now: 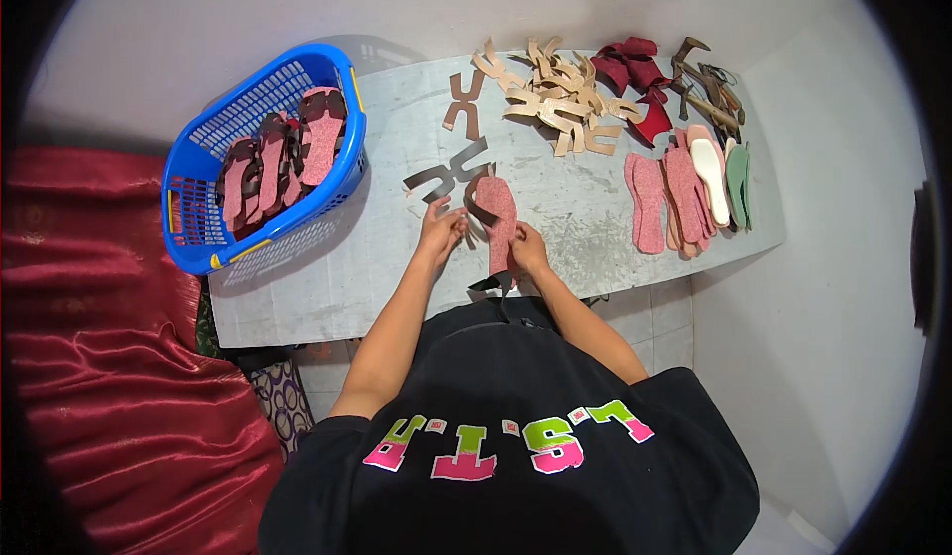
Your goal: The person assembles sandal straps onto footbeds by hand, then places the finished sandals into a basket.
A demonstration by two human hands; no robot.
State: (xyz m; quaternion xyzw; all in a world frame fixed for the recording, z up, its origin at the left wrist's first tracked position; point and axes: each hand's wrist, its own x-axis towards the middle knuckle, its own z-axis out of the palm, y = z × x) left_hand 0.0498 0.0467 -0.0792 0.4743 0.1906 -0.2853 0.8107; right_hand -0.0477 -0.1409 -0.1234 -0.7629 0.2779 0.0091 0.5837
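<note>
A pink speckled sandal sole (498, 220) lies upright before me, near the front of the table. Dark straps (483, 213) stick out at its left side and at its lower end. My right hand (529, 249) grips the right edge of this sole with thumb and fingers. To the left of the sole is my left hand (443, 230), half curled with its fingers apart and no object visible in it. Just beyond its fingertips lies a dark X-shaped strap piece (448, 173). A brown X-shaped piece (463, 104) rests farther back.
At left a blue basket (347, 163) holds several strapped sandals (268, 163). Tan cut pieces (560, 99) are heaped at the back, beside dark red pieces (635, 69). Hammers and other hand tools (709, 89) lie back right, above pink soles (648, 203) and green soles (738, 186).
</note>
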